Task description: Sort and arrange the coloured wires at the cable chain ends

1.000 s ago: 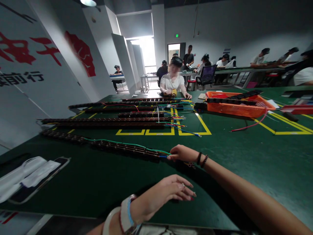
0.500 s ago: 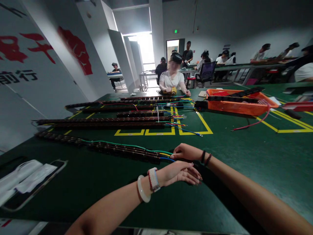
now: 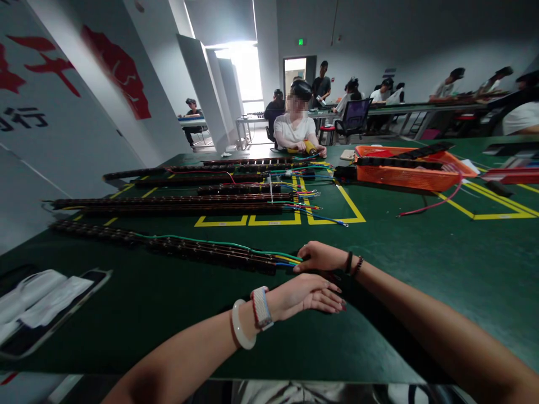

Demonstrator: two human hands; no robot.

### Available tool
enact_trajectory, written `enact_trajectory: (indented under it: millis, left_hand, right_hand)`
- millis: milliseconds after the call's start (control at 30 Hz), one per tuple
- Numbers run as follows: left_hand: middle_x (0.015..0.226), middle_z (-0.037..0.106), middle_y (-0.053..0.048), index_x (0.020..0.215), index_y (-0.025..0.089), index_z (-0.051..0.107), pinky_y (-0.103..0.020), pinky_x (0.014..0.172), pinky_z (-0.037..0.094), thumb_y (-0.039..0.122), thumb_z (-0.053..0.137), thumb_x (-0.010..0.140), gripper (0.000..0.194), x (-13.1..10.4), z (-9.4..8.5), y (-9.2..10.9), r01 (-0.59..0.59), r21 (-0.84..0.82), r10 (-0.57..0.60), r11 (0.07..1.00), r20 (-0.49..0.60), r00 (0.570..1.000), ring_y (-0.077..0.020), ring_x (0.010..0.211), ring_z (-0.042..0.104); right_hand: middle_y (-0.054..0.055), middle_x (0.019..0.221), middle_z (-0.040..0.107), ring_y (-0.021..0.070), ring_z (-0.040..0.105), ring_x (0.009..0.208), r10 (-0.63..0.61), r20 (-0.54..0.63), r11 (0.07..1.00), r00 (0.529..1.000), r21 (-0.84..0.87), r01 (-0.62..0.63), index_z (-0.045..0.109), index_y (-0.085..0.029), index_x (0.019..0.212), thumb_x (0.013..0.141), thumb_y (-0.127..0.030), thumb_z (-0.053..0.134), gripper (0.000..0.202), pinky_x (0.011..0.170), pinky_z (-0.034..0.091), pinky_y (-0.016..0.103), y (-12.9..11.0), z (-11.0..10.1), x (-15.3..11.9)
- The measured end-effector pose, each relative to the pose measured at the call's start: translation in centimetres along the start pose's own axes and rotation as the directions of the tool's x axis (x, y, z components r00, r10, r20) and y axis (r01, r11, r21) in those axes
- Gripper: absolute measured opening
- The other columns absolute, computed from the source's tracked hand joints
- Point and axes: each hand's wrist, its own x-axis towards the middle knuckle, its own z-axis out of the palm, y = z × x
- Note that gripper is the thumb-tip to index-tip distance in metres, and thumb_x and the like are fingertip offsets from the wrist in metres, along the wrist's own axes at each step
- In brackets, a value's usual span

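Observation:
A long dark wire harness [image 3: 210,252] lies across the near part of the green table, with green, yellow and blue wires coming out at its right end. My right hand [image 3: 320,257] pinches these wires [image 3: 288,258] close to that end. Just below and nearer to me is my left hand [image 3: 311,296], its fingers stretched out and apart, holding nothing. A pale bangle and a woven watch band are on the left wrist; dark bracelets circle the right one.
More harnesses [image 3: 168,203] lie behind, beside yellow tape outlines. An orange basket [image 3: 387,175] stands at the back right. A phone with white tissue [image 3: 54,303] lies at the left. Across the table a person [image 3: 296,128] holds a yellow tool [image 3: 310,148].
The view has shifted slightly. My right hand has closed over the green, yellow and blue wires together, and my left fingers have straightened. The person opposite has moved the yellow tool.

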Motion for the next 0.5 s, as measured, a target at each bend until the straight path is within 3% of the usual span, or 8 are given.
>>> enact_trajectory:
  millis: [100, 200, 333, 500]
  left_hand:
    - [0.097, 0.067, -0.019, 0.091, 0.006, 0.061, -0.041, 0.097, 0.039, 0.022, 0.045, 0.086, 0.024, -1.0, -0.3, -0.3, -0.022, -0.147, 0.008, 0.989, -0.095, 0.995, -0.0227, 0.09, 0.065]
    - [0.102, 0.066, -0.017, 0.098, 0.009, 0.058, -0.04, 0.098, 0.039, 0.027, 0.045, 0.089, 0.024, -1.8, -0.8, -0.5, -0.182, -0.292, 0.114, 0.939, -0.236, 0.965, -0.0223, 0.097, 0.063]
    - [0.1, 0.066, -0.013, 0.099, 0.012, 0.058, -0.036, 0.098, 0.039, 0.033, 0.044, 0.091, 0.027, -1.6, -0.6, -0.6, -0.37, -0.335, 0.23, 0.867, -0.389, 0.892, -0.0186, 0.096, 0.062]
    - [0.096, 0.066, -0.007, 0.09, 0.016, 0.059, -0.03, 0.091, 0.044, 0.025, 0.046, 0.091, 0.016, 0.0, -0.1, -0.4, -0.5, -0.331, 0.286, 0.8, -0.521, 0.804, -0.0153, 0.095, 0.061]
  right_hand:
    - [-0.003, 0.058, 0.053, 0.0076, 0.037, 0.054, -0.03, -0.086, 0.996, 0.996, -0.088, 0.023, 0.064, -0.012, 0.067, 0.081, -0.047, 0.055, 0.039, 0.053, 0.029, 0.021, -0.6, 0.2, -0.2]
    - [0.0, 0.059, 0.057, 0.0104, 0.045, 0.062, -0.124, -0.203, 0.93, 0.971, -0.365, 0.043, 0.061, -0.014, 0.058, 0.084, -0.032, 0.055, 0.032, 0.065, 0.031, 0.025, -1.8, 0.4, -0.4]
    - [0.005, 0.071, 0.063, 0.0162, 0.05, 0.075, -0.21, -0.231, 0.729, 0.95, -0.685, -0.005, 0.063, -0.016, 0.066, 0.084, -0.02, 0.053, 0.021, 0.074, 0.03, 0.032, -3.4, 0.9, -0.8]
    - [0.008, 0.075, 0.061, 0.0202, 0.048, 0.079, -0.292, -0.159, 0.493, 0.943, -0.87, 0.006, 0.065, -0.012, 0.079, 0.082, -0.011, 0.052, 0.014, 0.073, 0.032, 0.034, -4.6, 2.3, -1.3]
